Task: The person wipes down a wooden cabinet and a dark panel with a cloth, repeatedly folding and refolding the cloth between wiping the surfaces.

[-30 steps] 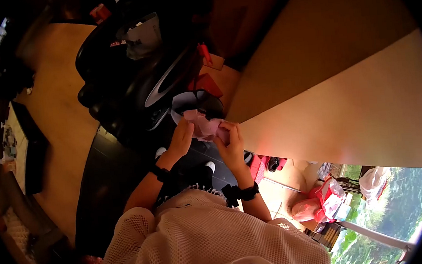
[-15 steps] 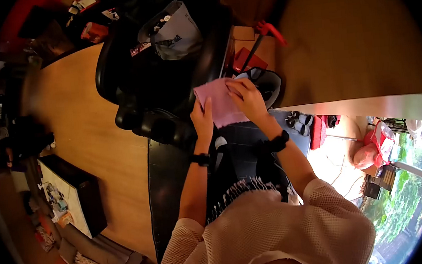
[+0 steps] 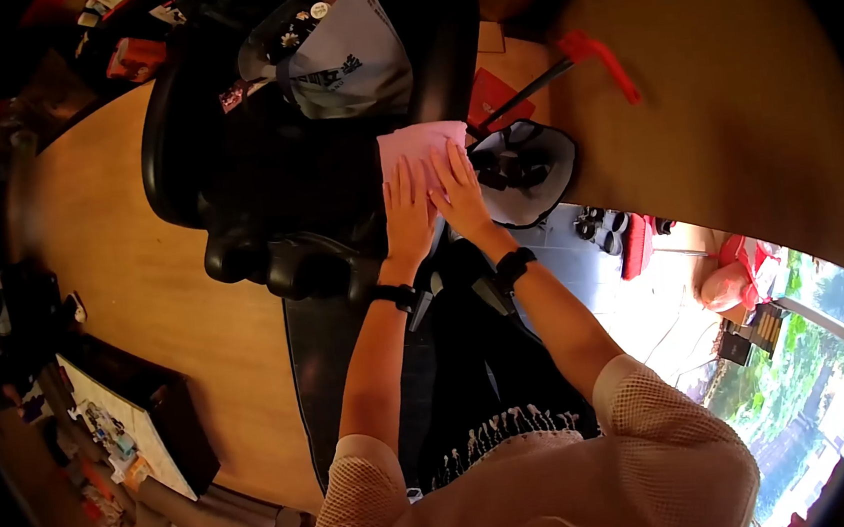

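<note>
A folded pink cloth (image 3: 418, 139) lies at the edge of a black padded chair (image 3: 172, 155). My left hand (image 3: 410, 214) rests flat on it, fingers stretched out. Beside it my right hand (image 3: 460, 195) also lies on the cloth, its fingers extended and slightly spread. Both palms face down, and the hands nearly meet at the thumbs. They cover the lower part of the cloth. A dark band circles each wrist.
On the chair stands a grey bag (image 3: 350, 74) with dark print. To the right are a grey bin-like container (image 3: 548, 157) holding dark items, a red-handled stick (image 3: 599, 52) and shoes (image 3: 600, 231). A low table (image 3: 125, 420) stands at the lower left.
The pink cloth has gone from being held up between both hands to lying on the chair's edge. My hands have moved forward and flattened onto it. The view has come closer to the chair.
</note>
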The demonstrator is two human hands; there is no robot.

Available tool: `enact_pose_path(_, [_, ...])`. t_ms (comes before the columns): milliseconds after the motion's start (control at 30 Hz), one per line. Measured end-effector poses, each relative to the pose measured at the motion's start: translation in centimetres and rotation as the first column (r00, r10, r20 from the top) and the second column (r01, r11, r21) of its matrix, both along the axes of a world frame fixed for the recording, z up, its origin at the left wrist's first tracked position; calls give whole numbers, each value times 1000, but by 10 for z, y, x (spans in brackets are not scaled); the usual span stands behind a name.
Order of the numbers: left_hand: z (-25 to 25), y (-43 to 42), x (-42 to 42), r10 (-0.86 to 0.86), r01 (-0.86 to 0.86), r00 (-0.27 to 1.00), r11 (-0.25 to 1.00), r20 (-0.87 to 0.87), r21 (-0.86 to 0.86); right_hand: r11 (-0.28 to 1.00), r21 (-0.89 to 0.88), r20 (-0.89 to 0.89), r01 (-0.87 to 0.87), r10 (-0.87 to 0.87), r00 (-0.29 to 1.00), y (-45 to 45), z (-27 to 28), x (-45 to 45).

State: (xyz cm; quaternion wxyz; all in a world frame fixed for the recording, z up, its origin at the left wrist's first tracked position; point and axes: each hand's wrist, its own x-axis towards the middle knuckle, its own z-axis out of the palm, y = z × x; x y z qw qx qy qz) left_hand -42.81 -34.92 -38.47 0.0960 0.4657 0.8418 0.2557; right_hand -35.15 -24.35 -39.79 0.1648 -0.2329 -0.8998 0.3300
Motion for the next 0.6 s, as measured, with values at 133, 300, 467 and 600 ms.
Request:
enact_pose_path(133, [-5,11,-8,-12,12,1000,1000,0,-16,988,-151,-5,-21,21,1000,4,-10,-8])
enact_pose_path(300, [-2,74,-48,-120,126,987,991,-107,44,953,-300,-63,43,-64,996,64,-10,-38])
enact_pose_path(467, [-21,162,-96,-128,147,966,986,-225,73,992,-125,-149,29,-48,988,154,-31,-91])
enact_pose_path(600, [-23,196,-130,-190,209,955,976,-229,60,991,133,-157,-1,22,987,198,-24,-127])
